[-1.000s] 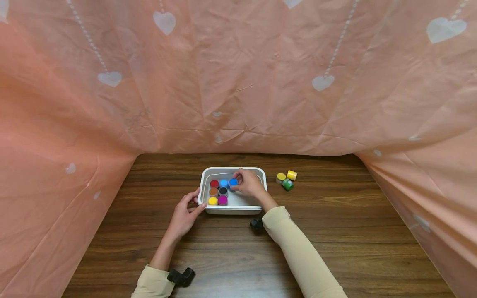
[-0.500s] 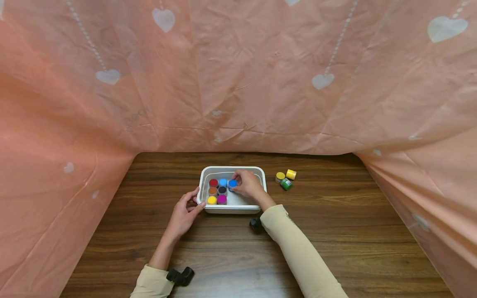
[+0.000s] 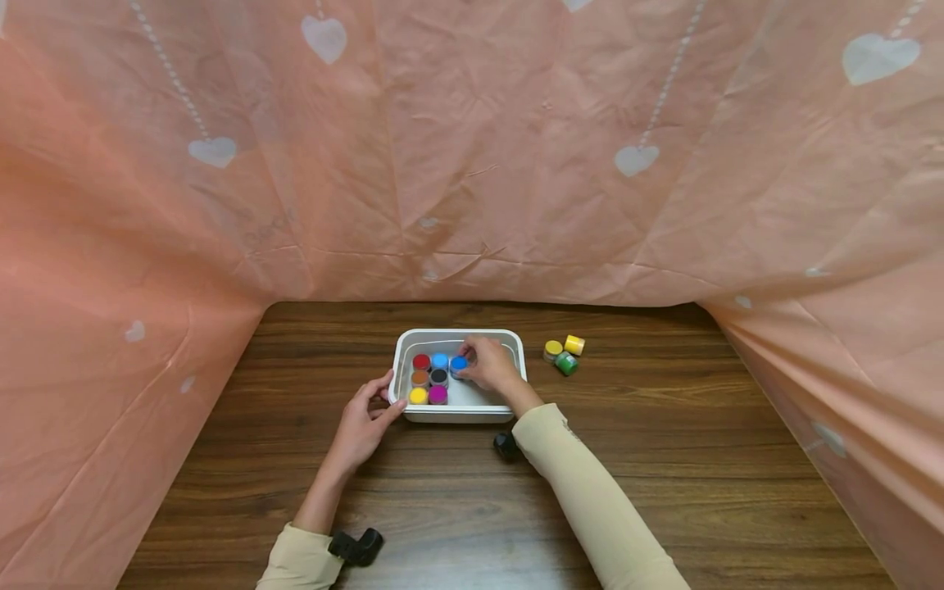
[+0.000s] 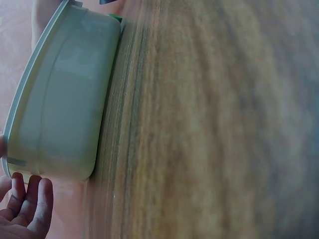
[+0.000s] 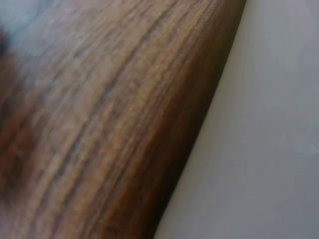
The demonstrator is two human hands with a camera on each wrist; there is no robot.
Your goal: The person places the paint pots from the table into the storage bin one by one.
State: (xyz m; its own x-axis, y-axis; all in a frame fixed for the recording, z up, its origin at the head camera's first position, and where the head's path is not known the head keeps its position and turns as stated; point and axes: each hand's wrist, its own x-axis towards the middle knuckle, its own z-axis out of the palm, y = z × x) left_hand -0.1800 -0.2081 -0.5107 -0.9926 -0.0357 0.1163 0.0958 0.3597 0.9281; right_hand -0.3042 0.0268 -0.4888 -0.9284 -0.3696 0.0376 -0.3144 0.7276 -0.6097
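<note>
A white plastic tub [image 3: 460,416] stands on the table, and my left hand [image 3: 360,428] grips its left end, thumb at the front corner and fingers along the side. The left wrist view shows those fingertips against the tub's outer wall [image 4: 70,104]. Inside the tub, my right hand [image 3: 492,366] pinches a small paint pot with a blue lid [image 3: 459,363]. It is beside the light blue pot [image 3: 439,360], in line with the red pot [image 3: 421,361]. Nearer me are an orange-brown pot [image 3: 419,378], a black pot [image 3: 438,377], a yellow pot [image 3: 418,396] and a magenta pot [image 3: 437,394].
Right of the tub, three more pots are on the wooden table [image 3: 627,459]: a dull yellow one [image 3: 553,351] upright, a bright yellow one [image 3: 574,345] and a green one [image 3: 566,363] on their sides. A pink curtain [image 3: 472,205] surrounds the table's back and sides.
</note>
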